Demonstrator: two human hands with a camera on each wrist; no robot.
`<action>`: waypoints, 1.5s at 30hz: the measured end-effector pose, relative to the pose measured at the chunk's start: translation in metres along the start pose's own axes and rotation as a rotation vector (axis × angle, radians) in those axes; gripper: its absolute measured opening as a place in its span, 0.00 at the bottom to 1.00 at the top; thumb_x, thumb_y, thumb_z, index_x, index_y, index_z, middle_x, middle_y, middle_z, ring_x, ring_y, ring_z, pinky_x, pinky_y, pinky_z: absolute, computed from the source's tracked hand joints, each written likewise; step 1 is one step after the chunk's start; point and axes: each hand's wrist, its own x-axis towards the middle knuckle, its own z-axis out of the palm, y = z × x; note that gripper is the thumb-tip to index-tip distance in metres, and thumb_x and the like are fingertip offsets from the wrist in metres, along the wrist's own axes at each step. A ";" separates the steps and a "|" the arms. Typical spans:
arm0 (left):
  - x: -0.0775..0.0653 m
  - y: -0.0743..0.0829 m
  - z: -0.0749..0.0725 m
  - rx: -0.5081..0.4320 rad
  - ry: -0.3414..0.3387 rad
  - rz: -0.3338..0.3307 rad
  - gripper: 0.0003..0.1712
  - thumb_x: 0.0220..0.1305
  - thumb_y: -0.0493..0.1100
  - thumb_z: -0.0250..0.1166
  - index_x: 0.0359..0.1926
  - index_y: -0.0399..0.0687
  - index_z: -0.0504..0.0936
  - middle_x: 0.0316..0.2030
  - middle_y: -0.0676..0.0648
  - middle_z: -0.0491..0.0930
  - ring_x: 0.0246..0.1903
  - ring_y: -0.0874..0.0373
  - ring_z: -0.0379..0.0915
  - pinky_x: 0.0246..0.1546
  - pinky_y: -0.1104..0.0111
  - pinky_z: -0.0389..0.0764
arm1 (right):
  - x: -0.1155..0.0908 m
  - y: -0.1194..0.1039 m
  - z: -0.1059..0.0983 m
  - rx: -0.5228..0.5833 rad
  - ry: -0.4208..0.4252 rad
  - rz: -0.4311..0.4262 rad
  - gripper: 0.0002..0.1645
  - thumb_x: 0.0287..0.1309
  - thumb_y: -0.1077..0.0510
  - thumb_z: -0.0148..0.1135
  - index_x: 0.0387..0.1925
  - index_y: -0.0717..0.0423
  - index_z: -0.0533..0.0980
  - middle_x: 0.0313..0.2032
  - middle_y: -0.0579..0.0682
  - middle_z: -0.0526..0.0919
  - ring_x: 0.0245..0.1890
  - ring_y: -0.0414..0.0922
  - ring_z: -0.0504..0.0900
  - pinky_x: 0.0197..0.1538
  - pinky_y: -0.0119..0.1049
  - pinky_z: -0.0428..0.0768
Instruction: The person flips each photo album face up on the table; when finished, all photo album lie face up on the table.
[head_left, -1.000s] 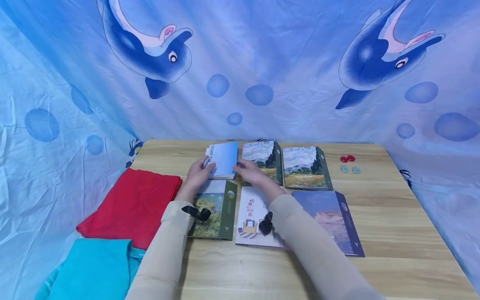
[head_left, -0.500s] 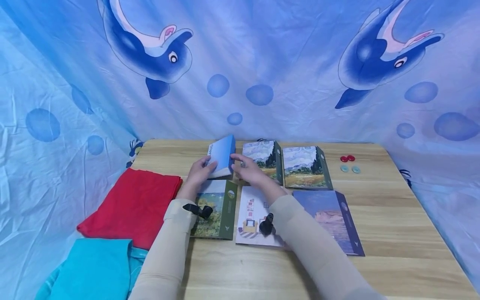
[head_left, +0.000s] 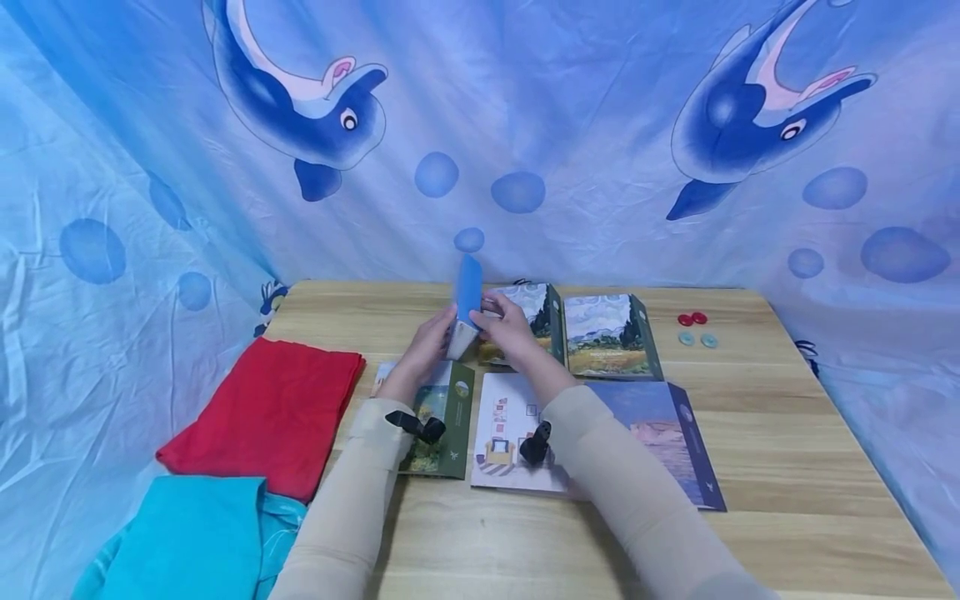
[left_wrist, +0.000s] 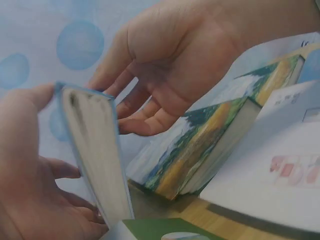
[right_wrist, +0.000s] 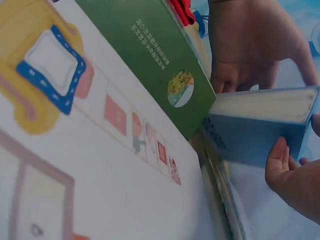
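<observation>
A blue book [head_left: 468, 287] stands tilted up on edge at the back of the table, its pale page block [left_wrist: 97, 155] facing the left wrist camera. My left hand [head_left: 427, 340] holds it from the left, with the thumb by one end in the left wrist view. From the other side my right hand [head_left: 512, 332] grips it near the spine; its fingers touch the cover in the right wrist view. Just right of it lie two landscape-painting books [head_left: 540, 312], [head_left: 609, 333]. A green-spined book [head_left: 442, 417] is below my left hand, partly covered by that arm.
A white illustrated book [head_left: 502, 433] and a purple-blue book [head_left: 667, 433] lie in the front row. Red cloth [head_left: 262, 408] and turquoise cloth [head_left: 183, 533] are at the left. Red discs [head_left: 692, 319] and pale green discs [head_left: 697, 340] sit at the right. A dolphin-print curtain [head_left: 585, 150] hangs behind.
The blue book has turned from nearly flat, cover facing up, to standing on edge, and shifted right. My left hand has moved right with it; my right hand has closed in on its spine.
</observation>
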 end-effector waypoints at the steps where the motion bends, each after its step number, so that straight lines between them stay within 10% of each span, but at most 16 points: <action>1: -0.001 0.001 0.000 -0.021 -0.023 -0.002 0.44 0.77 0.65 0.45 0.79 0.41 0.53 0.73 0.33 0.60 0.72 0.40 0.57 0.71 0.51 0.62 | -0.001 0.000 0.001 0.003 -0.001 -0.004 0.33 0.70 0.58 0.63 0.73 0.54 0.66 0.68 0.57 0.71 0.63 0.55 0.76 0.61 0.51 0.78; 24: -0.013 0.003 -0.023 -0.011 0.172 0.093 0.31 0.80 0.53 0.50 0.78 0.50 0.61 0.73 0.37 0.63 0.71 0.41 0.62 0.69 0.51 0.67 | 0.001 0.024 0.013 0.002 -0.093 0.070 0.32 0.76 0.56 0.54 0.75 0.59 0.61 0.66 0.62 0.72 0.61 0.56 0.76 0.63 0.49 0.77; 34: -0.014 -0.002 -0.053 0.120 0.373 0.008 0.30 0.77 0.44 0.50 0.77 0.49 0.63 0.75 0.44 0.61 0.74 0.47 0.55 0.72 0.55 0.61 | -0.005 0.025 0.017 -0.149 -0.168 0.182 0.42 0.73 0.49 0.58 0.79 0.56 0.52 0.78 0.59 0.53 0.77 0.57 0.52 0.76 0.55 0.54; 45: -0.009 -0.015 -0.064 0.292 0.363 -0.051 0.32 0.78 0.49 0.54 0.76 0.39 0.63 0.75 0.39 0.61 0.75 0.46 0.53 0.74 0.54 0.58 | -0.006 0.025 0.024 -0.119 -0.154 0.230 0.44 0.75 0.49 0.55 0.80 0.60 0.48 0.79 0.60 0.49 0.78 0.56 0.49 0.76 0.51 0.54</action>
